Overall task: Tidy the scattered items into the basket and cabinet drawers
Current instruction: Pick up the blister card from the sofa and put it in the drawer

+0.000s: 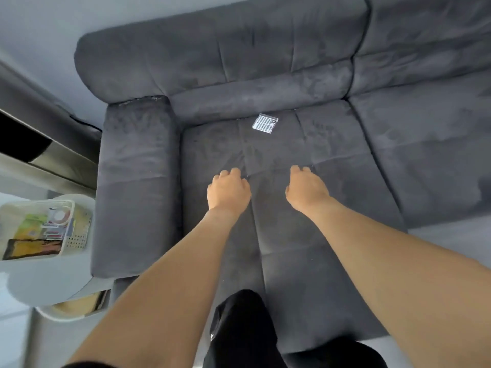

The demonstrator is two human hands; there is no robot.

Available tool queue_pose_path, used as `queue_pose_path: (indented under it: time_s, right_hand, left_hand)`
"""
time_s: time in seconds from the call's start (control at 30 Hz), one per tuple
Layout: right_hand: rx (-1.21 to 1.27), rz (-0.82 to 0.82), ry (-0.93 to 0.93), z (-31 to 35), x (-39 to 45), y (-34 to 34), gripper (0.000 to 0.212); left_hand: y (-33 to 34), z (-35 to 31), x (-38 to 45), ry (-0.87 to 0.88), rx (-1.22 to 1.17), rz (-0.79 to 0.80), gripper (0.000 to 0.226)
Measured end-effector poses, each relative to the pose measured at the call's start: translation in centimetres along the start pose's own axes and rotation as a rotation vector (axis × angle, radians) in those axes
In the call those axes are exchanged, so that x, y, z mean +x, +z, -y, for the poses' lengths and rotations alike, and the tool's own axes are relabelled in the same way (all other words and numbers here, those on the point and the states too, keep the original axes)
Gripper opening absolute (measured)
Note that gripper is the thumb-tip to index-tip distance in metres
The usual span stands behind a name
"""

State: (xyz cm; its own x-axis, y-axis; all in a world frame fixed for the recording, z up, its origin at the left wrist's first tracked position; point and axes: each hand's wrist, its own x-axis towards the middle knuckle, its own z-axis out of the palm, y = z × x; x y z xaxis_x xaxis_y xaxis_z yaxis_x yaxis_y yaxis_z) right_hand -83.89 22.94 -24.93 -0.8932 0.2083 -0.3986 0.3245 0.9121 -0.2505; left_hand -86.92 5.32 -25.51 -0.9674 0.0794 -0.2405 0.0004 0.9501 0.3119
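Both hands held out over the sofa seat, nothing grasped

The left hand (pixel 229 189) and right hand (pixel 307 189) are seen with fingers loosely curled, empty. A small clear packet (pixel 265 123) lies on the sofa (pixel 138 181) at 12 o'clock; the filled basket (pixel 77 240) stands at 9 o'clock.

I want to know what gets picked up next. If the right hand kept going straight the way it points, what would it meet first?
Probably only bare sofa seat at first. The right hand points toward the backrest, and the small clear packet lies ahead but slightly left of that line. Depth is hard to judge from this view.
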Motion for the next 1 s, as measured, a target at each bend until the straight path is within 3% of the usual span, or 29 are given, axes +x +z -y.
queue_pose_path:
  time_s: [0.13, 0.3, 0.53, 0.7, 0.87, 1.0]
  right_hand:
    - [0.030, -0.035, -0.034, -1.1, 8.0, 2.7, 0.028]
    - [0.029, 0.011, 0.007, -2.5, 20.1, 9.6, 0.042]
    - [0.081, 0.096, 0.162, -3.6, 36.4, 15.9, 0.102]
    - [-0.002, 0.167, 0.238, -5.0, 43.6, 21.9, 0.111]
    - [-0.059, 0.163, 0.260, -5.3, 46.0, 24.3, 0.111]
    - [-0.077, 0.163, 0.251, -6.0, 46.0, 25.2, 0.112]
  left_hand:
    - [5.1, -1.0, 6.9, 0.001, -0.041, -0.018, 0.024]
    - [13.2, -0.1, 17.6, 0.000, -0.086, 0.031, 0.024]
    - [20.3, -1.3, 31.8, -0.003, -0.132, 0.052, 0.037]
    - [27.1, -2.3, 40.6, 0.014, -0.204, -0.009, 0.056]
    - [30.9, -3.5, 47.1, -0.205, -0.177, -0.052, 0.093]
    - [31.2, -4.1, 48.5, -0.344, -0.207, -0.040, 0.085]
